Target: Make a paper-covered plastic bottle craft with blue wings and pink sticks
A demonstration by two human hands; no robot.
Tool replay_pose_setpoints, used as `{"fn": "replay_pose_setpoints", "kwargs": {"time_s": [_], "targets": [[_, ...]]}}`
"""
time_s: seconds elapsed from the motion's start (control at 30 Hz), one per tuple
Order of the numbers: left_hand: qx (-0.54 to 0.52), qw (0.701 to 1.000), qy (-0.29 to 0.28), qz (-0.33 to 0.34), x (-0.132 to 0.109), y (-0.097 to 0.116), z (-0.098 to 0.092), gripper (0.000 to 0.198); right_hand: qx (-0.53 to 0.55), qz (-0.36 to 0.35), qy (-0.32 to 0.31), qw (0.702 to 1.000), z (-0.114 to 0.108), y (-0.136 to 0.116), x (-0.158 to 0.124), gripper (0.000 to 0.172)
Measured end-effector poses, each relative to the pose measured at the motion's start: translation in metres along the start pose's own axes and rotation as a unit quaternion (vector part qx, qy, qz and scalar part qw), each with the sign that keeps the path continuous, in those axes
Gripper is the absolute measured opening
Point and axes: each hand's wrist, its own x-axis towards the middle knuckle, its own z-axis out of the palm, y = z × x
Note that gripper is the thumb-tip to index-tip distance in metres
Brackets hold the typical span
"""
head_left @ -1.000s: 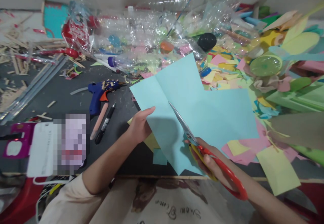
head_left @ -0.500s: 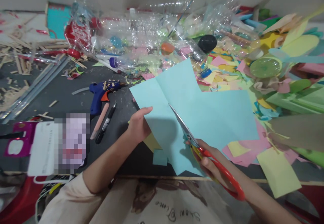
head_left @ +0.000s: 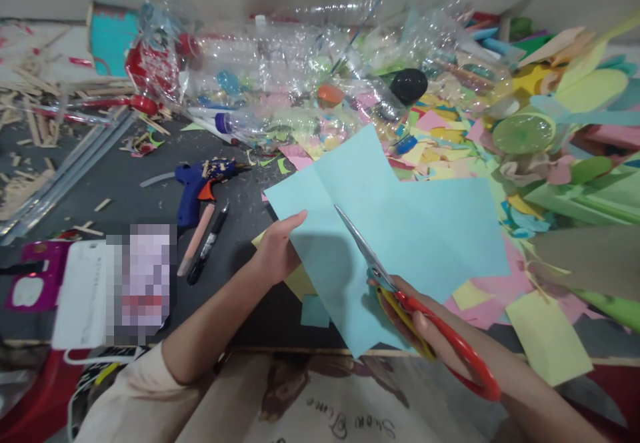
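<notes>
A light blue paper sheet (head_left: 410,229) is held above the dark table. My left hand (head_left: 277,249) pinches its left edge, thumb on top. My right hand (head_left: 425,326) is wrapped through the red and yellow handles of a pair of scissors (head_left: 400,289). The metal blades point up and left into a cut running toward the middle of the sheet. The part of the sheet left of the cut hangs over my left hand.
A blue glue gun (head_left: 197,186), a pink stick and a black marker (head_left: 207,243) lie left of the sheet. Crushed clear plastic bottles (head_left: 280,76) pile at the back. Coloured paper scraps (head_left: 550,163) cover the right side. A white card (head_left: 83,293) lies at the near left.
The sheet has slid slightly toward me and to the right. The scissors sit a little lower and further right, with the handles spread wider.
</notes>
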Motion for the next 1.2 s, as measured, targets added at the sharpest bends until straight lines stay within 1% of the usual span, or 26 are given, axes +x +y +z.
{"fn": "replay_pose_setpoints", "kwargs": {"time_s": [0.1,0.2,0.33,0.47,0.67,0.8,0.87,0.97,1.1,1.2], "targets": [[0.017,0.999,-0.026,0.008,0.000,-0.002,0.000,0.019,0.003,-0.012,0.024,1.000,0.003,-0.003,0.004,0.051],[0.026,0.999,-0.031,0.021,0.000,-0.001,0.000,0.018,0.008,-0.027,0.046,0.999,0.008,-0.007,0.009,0.054],[0.036,0.999,-0.031,0.021,0.000,-0.001,0.000,0.018,0.025,-0.016,0.037,0.999,0.013,-0.004,0.013,0.054],[0.036,0.998,-0.033,0.028,0.002,-0.003,-0.002,0.019,0.084,0.009,0.015,0.996,0.018,0.004,0.015,0.055],[0.016,1.000,-0.019,0.017,0.001,-0.004,-0.001,0.017,0.115,0.022,0.021,0.993,0.023,0.010,0.022,0.059],[0.010,1.000,0.019,0.016,0.000,0.001,0.000,0.018,0.098,0.029,0.010,0.995,0.017,0.006,0.019,0.060],[0.001,0.999,0.046,0.022,0.000,0.004,0.000,0.018,0.064,0.028,0.010,0.998,0.012,0.001,0.015,0.059],[-0.015,0.997,0.072,0.028,0.002,0.006,0.001,0.018,0.010,0.004,0.021,1.000,0.006,-0.007,0.010,0.055],[-0.020,0.997,0.077,0.006,0.002,0.005,0.004,0.016,-0.012,-0.015,0.024,1.000,0.003,-0.009,0.006,0.053],[-0.017,0.998,0.054,-0.003,0.001,0.003,0.004,0.018,-0.006,-0.011,0.029,0.999,0.004,-0.007,0.005,0.049]]}}
